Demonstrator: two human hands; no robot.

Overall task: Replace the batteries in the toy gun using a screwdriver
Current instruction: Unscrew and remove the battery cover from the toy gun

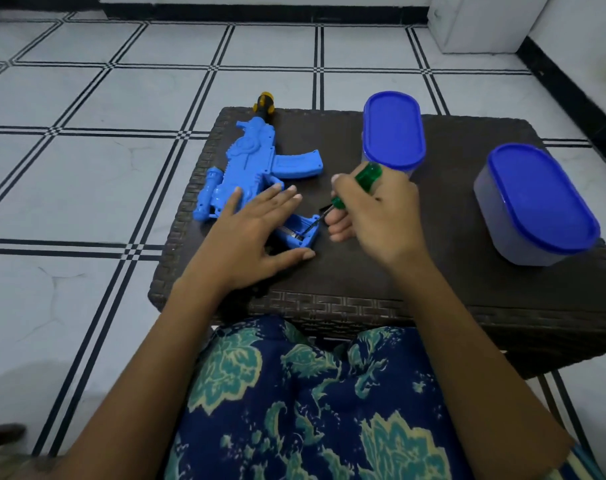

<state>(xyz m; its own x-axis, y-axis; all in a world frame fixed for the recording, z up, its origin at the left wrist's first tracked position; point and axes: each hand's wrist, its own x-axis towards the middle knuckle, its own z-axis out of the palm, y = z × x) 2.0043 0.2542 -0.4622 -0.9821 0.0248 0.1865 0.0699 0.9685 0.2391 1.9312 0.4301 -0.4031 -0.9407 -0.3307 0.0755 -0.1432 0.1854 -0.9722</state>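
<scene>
A blue toy gun with a black and yellow muzzle lies on the dark woven table, its grip pointing toward me. My left hand lies flat on the gun with straight fingers, holding it down. The grip's battery compartment is open, and metal shows inside. My right hand grips a screwdriver with a green handle. Its thin shaft slants down-left and the tip sits in the compartment. A small dark piece lies on the table just under the handle, partly hidden.
Two lidded containers with blue lids stand on the table, one at the back middle and one at the right. White tiled floor surrounds the table. My lap in blue floral cloth is against the table's near edge.
</scene>
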